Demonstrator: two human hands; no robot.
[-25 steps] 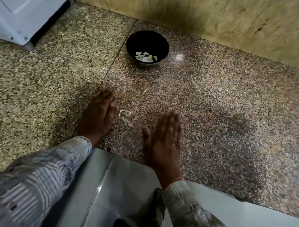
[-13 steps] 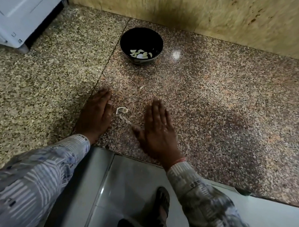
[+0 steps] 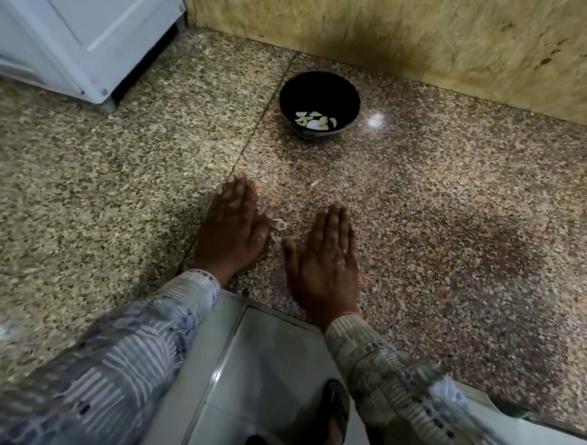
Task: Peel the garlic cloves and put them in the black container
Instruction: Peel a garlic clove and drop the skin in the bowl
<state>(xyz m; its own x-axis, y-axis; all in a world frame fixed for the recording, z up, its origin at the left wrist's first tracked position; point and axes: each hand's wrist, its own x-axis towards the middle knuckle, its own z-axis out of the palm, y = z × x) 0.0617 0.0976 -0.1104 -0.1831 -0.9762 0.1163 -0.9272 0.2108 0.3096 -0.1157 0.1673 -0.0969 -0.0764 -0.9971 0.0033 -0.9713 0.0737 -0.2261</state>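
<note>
A black bowl (image 3: 319, 104) stands on the granite counter (image 3: 453, 215) near the back wall, with several peeled garlic cloves (image 3: 316, 121) in its bottom. My left hand (image 3: 233, 230) lies flat on the counter, palm down, fingers straight. My right hand (image 3: 325, 259) lies flat beside it, fingers together and pointing toward the bowl. Between the two hands sit a few scraps of pale garlic skin (image 3: 280, 225). Neither hand holds anything. Another small skin scrap (image 3: 314, 183) lies farther toward the bowl.
A white appliance (image 3: 75, 40) stands at the back left on a short foot. A yellowish stone wall (image 3: 445, 37) closes the back. The counter's front edge runs just under my wrists, with a pale tiled floor (image 3: 275, 374) and my sandalled foot (image 3: 334, 415) below.
Both hands have slid together on the counter, closing in around the skin scraps; the right hand moved left. The camera view has shifted, so the bowl sits lower in frame.
</note>
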